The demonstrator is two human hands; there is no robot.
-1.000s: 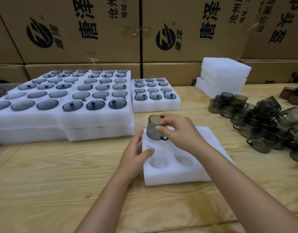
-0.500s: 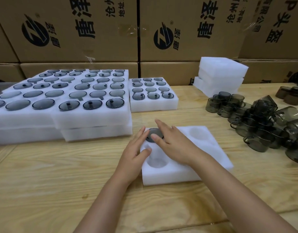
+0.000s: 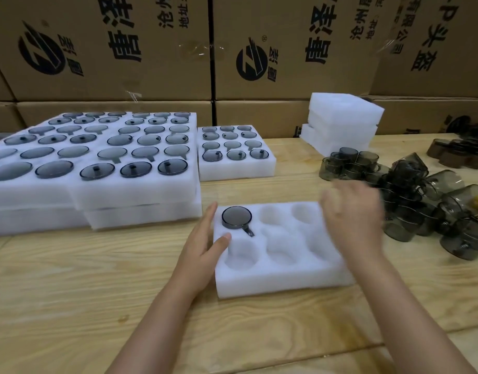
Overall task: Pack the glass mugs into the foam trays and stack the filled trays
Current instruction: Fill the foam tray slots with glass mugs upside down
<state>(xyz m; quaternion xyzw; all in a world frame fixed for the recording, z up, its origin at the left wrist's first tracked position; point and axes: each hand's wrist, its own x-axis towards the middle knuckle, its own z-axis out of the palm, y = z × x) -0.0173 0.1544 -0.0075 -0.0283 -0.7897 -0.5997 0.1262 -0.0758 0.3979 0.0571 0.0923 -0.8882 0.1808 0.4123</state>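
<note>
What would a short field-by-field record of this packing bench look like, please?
Foam tray: on the wooden table, one mug in far-left pocket, other visible pockets empty
Left hand: rests against tray's left edge
Right hand: blurred, above tray's right side, holding nothing
Loose mugs: piled to the right
Filled trays: stacked at left
Spare foam: stacked behind

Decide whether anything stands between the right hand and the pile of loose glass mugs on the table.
Nothing visible does. The right hand, blurred above the right end of the foam tray, has the mug pile just beside it, with no object between.
</note>
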